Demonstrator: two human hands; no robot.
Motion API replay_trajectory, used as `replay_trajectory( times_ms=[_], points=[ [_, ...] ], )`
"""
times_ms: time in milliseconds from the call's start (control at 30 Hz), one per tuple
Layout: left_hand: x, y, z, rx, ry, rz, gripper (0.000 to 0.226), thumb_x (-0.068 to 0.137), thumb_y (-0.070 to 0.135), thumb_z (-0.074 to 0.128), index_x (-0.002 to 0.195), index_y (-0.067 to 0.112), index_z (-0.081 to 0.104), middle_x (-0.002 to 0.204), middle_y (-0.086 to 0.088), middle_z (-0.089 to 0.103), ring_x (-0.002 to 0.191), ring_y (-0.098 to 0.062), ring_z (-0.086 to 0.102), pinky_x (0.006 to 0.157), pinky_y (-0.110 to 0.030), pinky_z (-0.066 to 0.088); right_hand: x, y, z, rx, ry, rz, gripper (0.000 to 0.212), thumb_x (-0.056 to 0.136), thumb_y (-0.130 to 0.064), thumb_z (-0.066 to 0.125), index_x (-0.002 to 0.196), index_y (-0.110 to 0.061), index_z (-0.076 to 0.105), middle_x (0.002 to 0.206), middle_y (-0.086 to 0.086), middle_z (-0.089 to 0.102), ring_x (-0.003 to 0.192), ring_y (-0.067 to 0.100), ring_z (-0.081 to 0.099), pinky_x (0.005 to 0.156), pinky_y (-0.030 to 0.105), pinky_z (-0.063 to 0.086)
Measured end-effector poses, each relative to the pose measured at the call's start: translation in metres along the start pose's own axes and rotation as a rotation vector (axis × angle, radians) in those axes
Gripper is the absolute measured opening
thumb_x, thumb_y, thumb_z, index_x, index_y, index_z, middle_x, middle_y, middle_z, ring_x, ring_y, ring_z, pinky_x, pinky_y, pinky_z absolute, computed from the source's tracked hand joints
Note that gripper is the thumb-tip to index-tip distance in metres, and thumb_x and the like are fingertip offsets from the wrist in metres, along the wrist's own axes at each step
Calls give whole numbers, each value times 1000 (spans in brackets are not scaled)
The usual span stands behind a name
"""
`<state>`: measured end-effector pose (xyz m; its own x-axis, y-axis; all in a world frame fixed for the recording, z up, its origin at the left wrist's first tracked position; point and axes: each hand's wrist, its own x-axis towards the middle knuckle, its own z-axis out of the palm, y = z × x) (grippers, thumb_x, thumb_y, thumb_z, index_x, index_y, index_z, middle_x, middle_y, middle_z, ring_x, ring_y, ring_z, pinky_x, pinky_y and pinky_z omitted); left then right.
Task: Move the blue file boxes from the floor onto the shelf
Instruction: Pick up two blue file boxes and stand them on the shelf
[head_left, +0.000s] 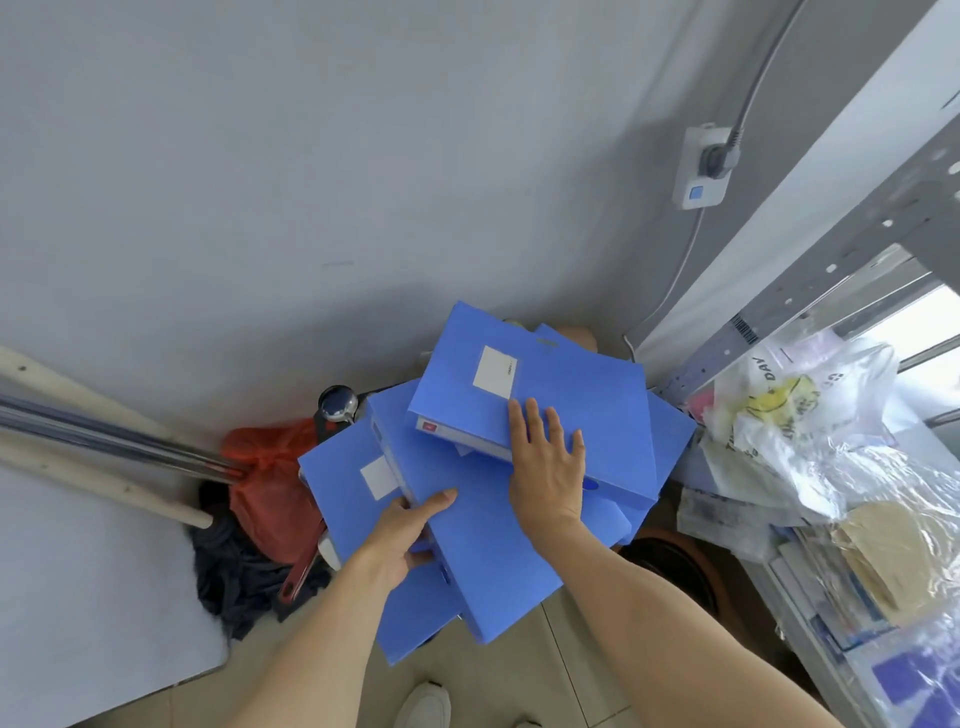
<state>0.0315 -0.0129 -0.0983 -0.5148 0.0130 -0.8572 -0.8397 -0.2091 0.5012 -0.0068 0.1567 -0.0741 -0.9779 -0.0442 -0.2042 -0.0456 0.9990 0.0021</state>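
Several blue file boxes lie in a loose pile on the floor in the corner. The top box (561, 384) has a white label and lies tilted. My right hand (545, 467) rests flat on its near part, fingers spread. Under it lies a larger middle box (478, 545). My left hand (405, 535) grips the left edge of that middle box, thumb on top and fingers underneath. A further box with a white label (343, 478) sits at the left of the pile. The grey metal shelf (831, 270) stands to the right.
Plastic bags (810, 426) and papers crowd the lower shelf at right. A red bag (270, 483), dark cloth and poles (104, 436) lie left of the pile. A white board (78, 597) sits at lower left. A wall socket (701, 166) with a cable hangs above.
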Motion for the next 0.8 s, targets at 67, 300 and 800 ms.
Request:
replay_trajectory(
  times_ms=[67, 300, 800],
  points=[
    [-9, 10, 7, -9, 28, 37, 51, 77, 26, 80, 118, 11, 54, 111, -17, 69, 99, -36, 65, 80, -49, 58, 2, 5, -15, 63, 23, 40, 79, 96, -5, 49, 160, -19, 4, 168, 2, 14, 153, 30, 17, 120, 51, 22],
    [-54, 63, 40, 93, 117, 201, 60, 69, 27, 81, 117, 9, 50, 108, -14, 66, 83, -27, 63, 76, -47, 55, -3, 20, -61, 255, 175, 168, 75, 94, -2, 55, 157, -27, 24, 162, -4, 32, 150, 25, 29, 123, 49, 20],
    [-208, 153, 139, 238, 117, 728, 46, 81, 10, 70, 115, 6, 39, 99, -10, 58, 71, -16, 60, 51, -21, 47, -49, 15, -224, 905, 677, 439, 82, 82, 2, 62, 152, -33, 36, 154, -3, 44, 142, 20, 40, 114, 49, 36]
  ],
)
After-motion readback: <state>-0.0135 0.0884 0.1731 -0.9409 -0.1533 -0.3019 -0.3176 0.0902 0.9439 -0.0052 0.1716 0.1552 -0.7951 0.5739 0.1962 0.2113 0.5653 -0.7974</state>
